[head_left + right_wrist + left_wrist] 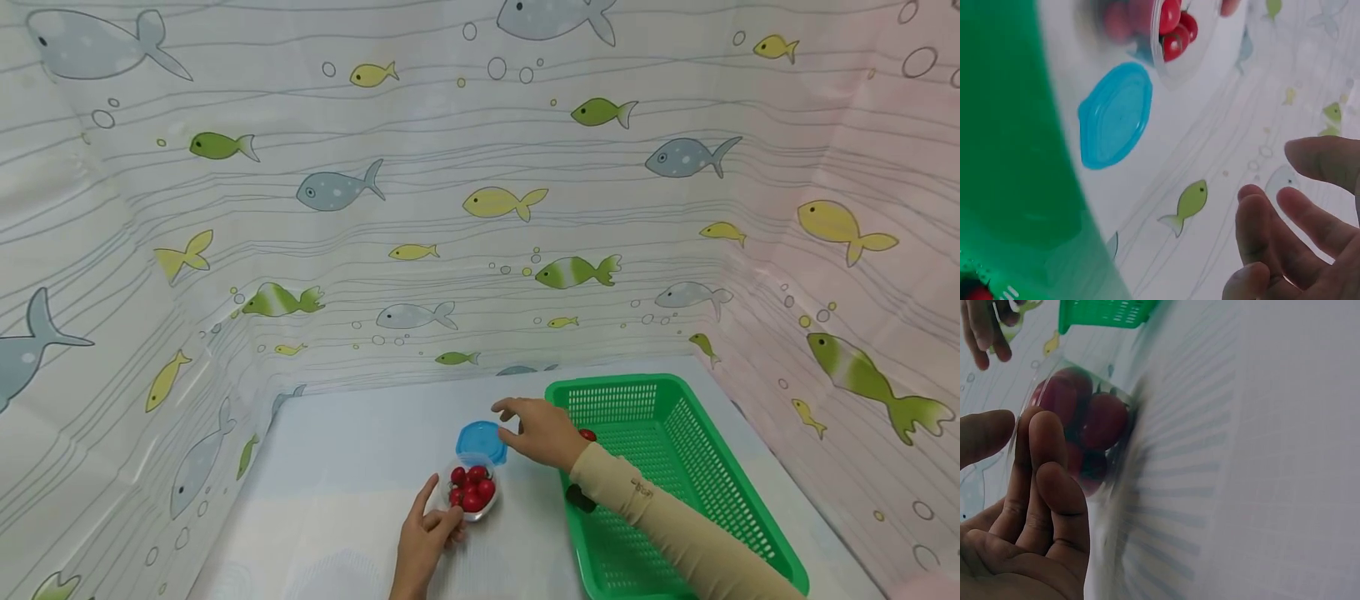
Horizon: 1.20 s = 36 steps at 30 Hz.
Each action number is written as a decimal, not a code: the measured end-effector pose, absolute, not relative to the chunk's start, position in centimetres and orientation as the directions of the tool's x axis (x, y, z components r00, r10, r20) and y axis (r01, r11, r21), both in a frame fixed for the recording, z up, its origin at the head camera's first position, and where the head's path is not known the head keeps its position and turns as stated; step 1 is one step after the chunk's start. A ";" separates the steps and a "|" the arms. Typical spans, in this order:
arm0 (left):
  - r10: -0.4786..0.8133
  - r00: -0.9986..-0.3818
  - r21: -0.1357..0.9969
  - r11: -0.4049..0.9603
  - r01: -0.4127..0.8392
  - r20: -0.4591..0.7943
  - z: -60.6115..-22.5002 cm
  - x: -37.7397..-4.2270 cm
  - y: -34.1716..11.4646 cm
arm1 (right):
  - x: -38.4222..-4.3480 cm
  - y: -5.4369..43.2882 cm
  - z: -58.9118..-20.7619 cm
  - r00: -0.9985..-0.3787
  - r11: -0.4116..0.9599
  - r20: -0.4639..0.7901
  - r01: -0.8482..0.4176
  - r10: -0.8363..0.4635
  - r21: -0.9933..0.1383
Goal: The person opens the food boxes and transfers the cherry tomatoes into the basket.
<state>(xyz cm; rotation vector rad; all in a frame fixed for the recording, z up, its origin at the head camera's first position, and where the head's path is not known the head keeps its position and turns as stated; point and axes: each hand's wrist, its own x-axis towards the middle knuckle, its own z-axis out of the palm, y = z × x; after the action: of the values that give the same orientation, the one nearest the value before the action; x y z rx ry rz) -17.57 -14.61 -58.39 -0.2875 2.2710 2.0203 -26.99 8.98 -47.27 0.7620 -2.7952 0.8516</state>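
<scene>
The beige sleeve [678, 533] of my right arm came nearest, slanting across the near part of a green plastic basket [667, 400] with slotted walls. One red tomato [588, 434] lay inside it, by its left wall. My right hand [546, 431] reached past the basket's left rim with thumb and loosely bent fingers apart, nothing between them, just beside a bright blue lid [480, 440] on the table.

Just on the near side of the lid sat a clear container [481, 512] filled with small red tomatoes [486, 490], its mouth upward. My left hand [426, 537] was close against its left and near side, thumb and fingers spread apart and not wrapped round it.

The tabletop [345, 475] was white, a little bluish, with faint ribbed, arching marks toward my side. Around it rose pale, wrinkled sheeting [420, 125] at the left, back and right, creased where the sides met. It was printed with thin wavy lines, bubble rings and grey-blue, yellow and green fish; the right side had a pinkish cast.
</scene>
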 end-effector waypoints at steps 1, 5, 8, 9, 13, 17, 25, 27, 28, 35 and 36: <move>-0.079 -0.979 0.975 0.107 -0.197 -0.189 -58.4 -17.6 -14.6 | -26.8 8.7 -47.3 -0.861 0.709 0.244 -0.507 -0.447 -0.490; -0.065 -0.983 0.978 0.108 -0.179 -0.173 -58.3 -17.5 -14.7 | -26.3 7.7 -47.7 -0.845 0.702 0.184 -0.523 -0.503 -0.484; -0.059 -0.985 0.980 0.106 -0.168 -0.162 -58.3 -17.5 -14.8 | -25.9 6.9 -47.8 -0.836 0.703 0.135 -0.525 -0.532 -0.480; -0.057 -0.986 0.981 0.102 -0.164 -0.158 -58.3 -17.5 -14.8 | -25.8 6.7 -47.8 -0.834 0.703 0.118 -0.523 -0.540 -0.482; -0.051 -0.986 0.983 0.095 -0.160 -0.156 -58.4 -17.5 -14.8 | -25.0 5.6 -47.7 -0.820 0.695 0.071 -0.523 -0.567 -0.494; -0.042 -0.987 0.984 0.088 -0.156 -0.153 -58.4 -17.5 -14.9 | -24.5 4.7 -47.8 -0.805 0.696 0.036 -0.534 -0.593 -0.480; -0.045 -0.986 0.984 0.070 -0.162 -0.159 -58.2 -17.4 -14.8 | -24.1 3.3 -48.6 -0.756 0.692 -0.067 -0.554 -0.651 -0.463; -0.046 -0.986 0.984 0.070 -0.164 -0.161 -58.2 -17.4 -14.8 | -24.0 3.0 -48.8 -0.744 0.689 -0.079 -0.566 -0.663 -0.453; -0.046 -0.986 0.984 0.069 -0.164 -0.162 -58.2 -17.4 -14.8 | -23.9 2.9 -48.9 -0.740 0.690 -0.084 -0.572 -0.667 -0.443; -0.049 -0.985 0.984 0.061 -0.166 -0.163 -58.3 -17.4 -14.8 | -23.6 2.4 -49.5 -0.730 0.709 -0.131 -0.581 -0.671 -0.399; -0.051 -0.986 0.984 0.063 -0.165 -0.162 -58.3 -17.5 -14.8 | -23.6 2.4 -49.6 -0.729 0.709 -0.129 -0.585 -0.673 -0.393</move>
<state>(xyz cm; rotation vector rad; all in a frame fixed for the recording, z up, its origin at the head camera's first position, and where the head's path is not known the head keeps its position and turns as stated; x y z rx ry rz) -17.45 -14.80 -58.31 -0.2261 2.2275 2.0826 -23.65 2.37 -49.58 1.1814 -3.1450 0.5678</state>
